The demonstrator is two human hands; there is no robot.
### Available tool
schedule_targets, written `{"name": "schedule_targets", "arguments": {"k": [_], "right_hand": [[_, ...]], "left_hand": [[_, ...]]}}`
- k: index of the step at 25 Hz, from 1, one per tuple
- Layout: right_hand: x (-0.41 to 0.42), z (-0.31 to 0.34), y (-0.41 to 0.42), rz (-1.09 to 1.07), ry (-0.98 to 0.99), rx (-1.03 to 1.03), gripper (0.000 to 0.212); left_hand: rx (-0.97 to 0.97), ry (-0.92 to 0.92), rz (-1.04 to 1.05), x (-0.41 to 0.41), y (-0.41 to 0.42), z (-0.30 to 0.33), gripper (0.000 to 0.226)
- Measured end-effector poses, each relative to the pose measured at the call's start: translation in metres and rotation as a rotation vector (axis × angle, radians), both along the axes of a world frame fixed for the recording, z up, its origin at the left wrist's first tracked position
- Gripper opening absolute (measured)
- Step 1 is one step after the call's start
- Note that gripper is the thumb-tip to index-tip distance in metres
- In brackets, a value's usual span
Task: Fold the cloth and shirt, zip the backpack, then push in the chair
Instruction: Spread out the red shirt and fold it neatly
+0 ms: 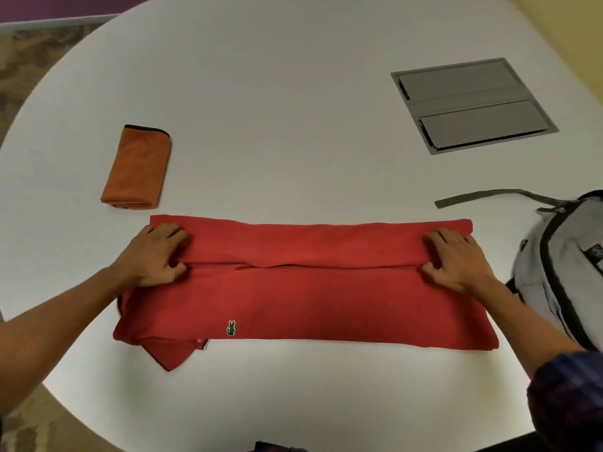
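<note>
Your left hand [156, 256] and right hand [456, 259] lie at opposite ends of the red shirt [310, 298], fingers curled, pinching its folded-over flap taut and square. The orange cloth [135, 169] lies folded aside on the bench [293, 109]; the backpack [561, 262] waits at right.

One head-worn camera looks steeply down, close over the white table [293, 93]

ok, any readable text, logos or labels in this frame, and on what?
No legible words or numbers anywhere.
Red shirt: small green crocodile emblem, a picture with no lettering.
Grey backpack: dark patch with pale script, cut off by the frame edge and too blurred to read.
Orange cloth: no visible print.
</note>
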State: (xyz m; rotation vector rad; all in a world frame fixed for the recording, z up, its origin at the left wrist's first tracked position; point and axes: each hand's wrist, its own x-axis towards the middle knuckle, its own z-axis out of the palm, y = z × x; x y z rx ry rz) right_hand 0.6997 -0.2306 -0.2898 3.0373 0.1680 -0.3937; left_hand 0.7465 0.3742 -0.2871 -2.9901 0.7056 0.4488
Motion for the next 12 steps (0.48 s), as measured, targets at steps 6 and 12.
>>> {"name": "schedule_targets", "arguments": {"k": [6, 12], "right_hand": [[-0.012, -0.004, 0.031, -0.155, 0.111, -0.042, 0.096], [-0.023, 0.016, 0.137, -0.008, -0.202, 0.241, 0.071]], "left_hand": [[0.011, 0.082, 0.187, 0.012, -0.002, -0.002, 0.058], [-0.145, -0.002, 0.334, 0.014, 0.009, 0.02, 0.052]]}}
